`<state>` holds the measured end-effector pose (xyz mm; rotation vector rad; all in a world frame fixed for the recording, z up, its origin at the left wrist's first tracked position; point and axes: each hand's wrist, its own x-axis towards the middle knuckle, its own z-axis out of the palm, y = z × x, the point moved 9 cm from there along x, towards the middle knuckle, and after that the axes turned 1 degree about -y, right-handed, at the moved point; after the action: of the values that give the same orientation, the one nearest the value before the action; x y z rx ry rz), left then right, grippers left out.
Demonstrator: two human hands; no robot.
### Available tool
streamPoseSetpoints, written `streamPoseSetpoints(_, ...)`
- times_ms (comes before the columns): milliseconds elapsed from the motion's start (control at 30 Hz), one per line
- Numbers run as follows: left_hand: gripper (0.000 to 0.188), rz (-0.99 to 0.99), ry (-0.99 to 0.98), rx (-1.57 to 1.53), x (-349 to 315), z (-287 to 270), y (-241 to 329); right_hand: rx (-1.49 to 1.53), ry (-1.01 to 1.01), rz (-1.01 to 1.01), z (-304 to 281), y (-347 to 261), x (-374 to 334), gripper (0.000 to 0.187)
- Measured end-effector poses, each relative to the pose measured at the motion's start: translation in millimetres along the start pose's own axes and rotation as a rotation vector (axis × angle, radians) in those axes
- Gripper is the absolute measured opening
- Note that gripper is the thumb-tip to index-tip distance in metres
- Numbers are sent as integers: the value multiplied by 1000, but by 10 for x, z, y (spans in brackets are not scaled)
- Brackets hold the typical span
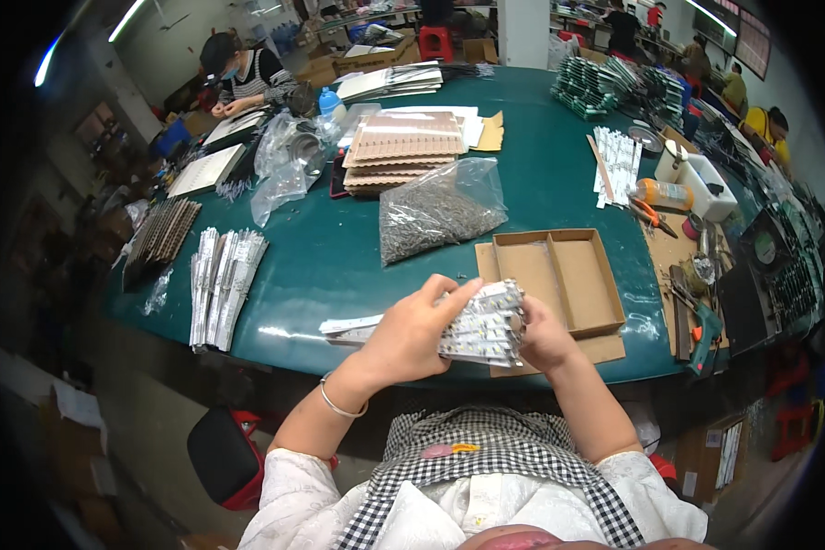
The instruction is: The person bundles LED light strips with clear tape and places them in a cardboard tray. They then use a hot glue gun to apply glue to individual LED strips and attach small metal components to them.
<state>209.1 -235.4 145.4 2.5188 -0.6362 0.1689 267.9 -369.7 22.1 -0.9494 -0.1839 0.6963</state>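
Observation:
Both my hands hold a thick bundle of white LED strips [484, 323] just above the near edge of the green table [339, 247]. My left hand [412, 332] wraps over the bundle's left side, fingers on top. From the right end my right hand [543, 335] grips the same bundle. A single white strip [350, 325] lies on the table just left of my left hand. An open cardboard tray with two compartments [559, 275] sits right behind the bundle.
A clear bag of small grey parts [435, 213] lies mid-table, behind it stacked brown cardboard sheets [403, 147]. White strip bundles [222, 280] lie at left. Tools, an orange bottle [662, 193] and a white box [706, 183] crowd the right. A person [243, 78] works at the far left.

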Motion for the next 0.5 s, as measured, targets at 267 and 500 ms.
streamPoseSetpoints(267,88,126,43,374,-181,225,249,346,-320,-43,394,-611,14,83)
streamPoseSetpoints(500,45,54,373,285,-164,472,-19,-571,-241,-332,695,-911,-32,68)
